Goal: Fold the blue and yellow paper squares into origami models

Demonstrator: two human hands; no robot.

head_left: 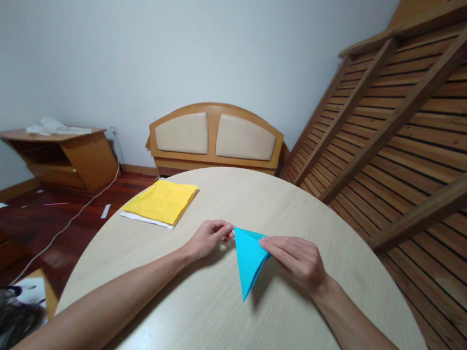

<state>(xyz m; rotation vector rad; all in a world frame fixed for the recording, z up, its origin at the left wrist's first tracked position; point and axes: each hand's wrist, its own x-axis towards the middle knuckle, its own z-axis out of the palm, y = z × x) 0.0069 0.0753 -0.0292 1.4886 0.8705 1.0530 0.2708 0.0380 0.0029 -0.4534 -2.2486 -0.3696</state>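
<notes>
A folded sheet of blue paper [247, 256] hangs between my hands above the round table, its long point toward me. My left hand [211, 238] pinches the paper's upper left corner between thumb and fingers. On the other side, my right hand [296, 258] grips the upper right edge, thumb hidden beneath and fingers laid over the folded layers. The layers stand slightly apart along the right side of the point. A shadow falls on the table below the paper.
A stack of yellow paper [162, 201] over white sheets lies at the left of the pale round table [209, 328]. Beyond stands a padded headboard [216, 134]. Wooden slats [387, 141] lean at the right. A low cabinet [85, 159] and a white cable [74, 217] are at the left.
</notes>
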